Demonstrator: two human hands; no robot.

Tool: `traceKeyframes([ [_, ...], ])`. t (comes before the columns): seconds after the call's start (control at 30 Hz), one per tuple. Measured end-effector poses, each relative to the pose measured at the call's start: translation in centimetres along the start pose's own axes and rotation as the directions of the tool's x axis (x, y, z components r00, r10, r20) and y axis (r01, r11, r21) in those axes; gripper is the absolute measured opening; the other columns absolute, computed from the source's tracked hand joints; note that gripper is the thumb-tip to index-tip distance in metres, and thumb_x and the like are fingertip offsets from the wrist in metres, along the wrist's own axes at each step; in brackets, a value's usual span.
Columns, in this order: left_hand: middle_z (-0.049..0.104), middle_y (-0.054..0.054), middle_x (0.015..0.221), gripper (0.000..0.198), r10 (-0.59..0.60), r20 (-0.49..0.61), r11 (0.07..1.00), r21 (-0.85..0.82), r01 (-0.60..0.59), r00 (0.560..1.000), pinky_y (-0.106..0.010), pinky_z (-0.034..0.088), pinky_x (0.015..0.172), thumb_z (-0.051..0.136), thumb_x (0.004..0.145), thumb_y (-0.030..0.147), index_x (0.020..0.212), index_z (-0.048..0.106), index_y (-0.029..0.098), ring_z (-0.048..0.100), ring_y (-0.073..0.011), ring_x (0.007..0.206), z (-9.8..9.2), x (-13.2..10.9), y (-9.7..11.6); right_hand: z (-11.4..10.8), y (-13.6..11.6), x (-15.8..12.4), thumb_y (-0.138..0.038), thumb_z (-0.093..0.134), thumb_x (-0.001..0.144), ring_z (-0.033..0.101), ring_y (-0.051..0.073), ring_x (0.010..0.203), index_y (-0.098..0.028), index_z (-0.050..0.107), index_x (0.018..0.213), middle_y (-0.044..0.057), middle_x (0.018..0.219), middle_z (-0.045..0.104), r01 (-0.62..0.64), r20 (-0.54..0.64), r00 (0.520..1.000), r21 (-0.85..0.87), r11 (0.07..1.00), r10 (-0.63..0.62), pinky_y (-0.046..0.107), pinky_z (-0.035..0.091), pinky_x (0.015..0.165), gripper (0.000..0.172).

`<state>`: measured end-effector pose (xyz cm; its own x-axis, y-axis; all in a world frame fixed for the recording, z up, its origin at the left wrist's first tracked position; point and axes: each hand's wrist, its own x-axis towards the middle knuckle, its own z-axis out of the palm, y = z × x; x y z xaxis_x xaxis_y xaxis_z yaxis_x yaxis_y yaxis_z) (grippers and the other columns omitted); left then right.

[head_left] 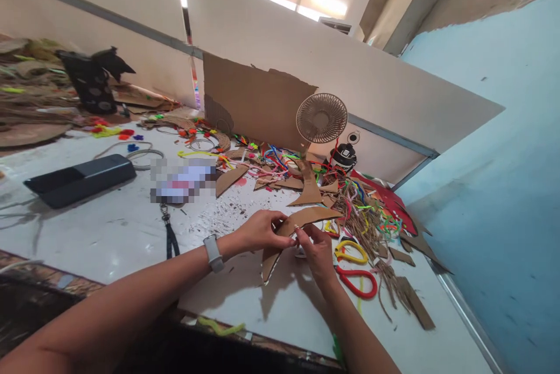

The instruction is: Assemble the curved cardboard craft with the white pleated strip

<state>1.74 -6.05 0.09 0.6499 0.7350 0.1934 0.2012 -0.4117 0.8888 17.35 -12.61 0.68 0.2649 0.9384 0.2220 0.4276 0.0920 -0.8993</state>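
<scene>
The curved card (311, 215) is held above the worktop (242, 295), near the middle of its near edge, and its shadow falls below. The fingers of the left hand (262, 231) hold it from the left side, with the thumb on one face. The fingers of the right hand (318, 251) are narrow, at the lower edge of the card; one small pale bit shows by their tips, but I cannot tell whether they pinch this bit, the card or nothing.

What seems done is the shape: the card has a curved outline with two pointed ends. A white line follows its edge near the lower point; whether it is glue, cord or paper, I cannot tell. Toward the other point I see no clear white line, so I judge the edge is only partly finished.

Another card (307, 188) lies just beyond, toward the far edge of the worktop, and appears plain. A yellow loop (355, 260) and a red loop (366, 296), probably scissors handles, lie nearer the right edge, untouched.
</scene>
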Motion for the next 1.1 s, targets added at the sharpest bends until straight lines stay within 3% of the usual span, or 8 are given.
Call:
traceKeyframes([
  [0.13,0.064,-0.002,0.070,0.048,0.022,-0.123,0.984,0.177,0.000,0.992,-0.021,0.034,0.053,0.063,0.061,0.050,0.094,0.066,0.016,0.053,-0.0136,0.060,-0.1,0.1,-0.2,0.5,0.5,-0.1,-0.046,0.058,0.071,0.042,0.010,0.047,-0.018,0.048,0.050,-0.003,0.046,0.046,-0.043,0.019,0.999,0.039,0.998,0.042,0.023,0.036,0.048,0.037],
  [0.23,0.065,-0.004,0.071,0.052,-0.046,-0.174,0.982,0.173,0.076,0.984,-0.023,0.034,0.054,0.061,0.061,0.056,0.093,0.067,0.016,0.054,-0.0154,0.061,-0.3,0.3,-0.3,0.5,0.8,-0.1,-0.048,0.055,0.074,0.044,0.011,0.048,-0.018,0.049,0.052,-0.002,0.049,0.049,-0.060,0.055,0.997,0.102,0.993,0.054,0.023,0.038,0.049,0.038],
  [0.4,0.067,-0.006,0.076,0.055,-0.105,-0.236,0.982,0.132,0.139,0.966,-0.024,0.035,0.056,0.060,0.060,0.059,0.093,0.067,0.016,0.057,-0.0182,0.065,-0.3,0.4,-0.3,0.1,1.2,0.3,-0.042,0.055,0.077,0.055,0.015,0.073,-0.018,0.058,0.076,0.002,0.075,0.061,0.020,0.003,1.000,0.152,0.988,-0.021,0.027,0.043,0.070,0.024],
  [0.57,0.067,-0.008,0.081,0.057,-0.061,-0.288,0.959,0.247,0.136,0.956,-0.026,0.036,0.059,0.058,0.062,0.060,0.097,0.065,0.016,0.059,-0.0209,0.069,0.1,0.1,-0.2,0.4,1.3,0.3,-0.039,0.057,0.076,0.057,0.018,0.080,-0.017,0.061,0.084,0.003,0.081,0.063,0.003,0.073,0.997,0.175,0.985,-0.016,0.030,0.043,0.076,0.023],
  [0.73,0.067,-0.010,0.081,0.060,-0.036,-0.294,0.912,0.381,0.151,0.955,-0.027,0.035,0.057,0.055,0.064,0.062,0.100,0.063,0.015,0.060,-0.0246,0.071,-0.1,0.0,-0.1,0.7,0.9,-0.2,-0.036,0.058,0.076,0.058,0.018,0.081,-0.018,0.063,0.083,0.003,0.083,0.066,-0.030,0.084,0.996,0.191,0.981,0.014,0.030,0.043,0.077,0.020],
  [1.1,0.066,-0.003,0.078,0.042,-0.003,-0.267,0.861,0.490,0.138,0.964,-0.024,0.033,0.054,0.052,0.069,0.056,0.089,0.058,0.020,0.059,-0.0181,0.067,0.1,-0.4,0.2,0.9,0.7,-0.3,-0.036,0.062,0.072,0.059,0.018,0.078,-0.017,0.066,0.080,0.003,0.081,0.067,-0.062,0.042,0.998,0.229,0.971,0.053,0.030,0.043,0.075,0.021],
])
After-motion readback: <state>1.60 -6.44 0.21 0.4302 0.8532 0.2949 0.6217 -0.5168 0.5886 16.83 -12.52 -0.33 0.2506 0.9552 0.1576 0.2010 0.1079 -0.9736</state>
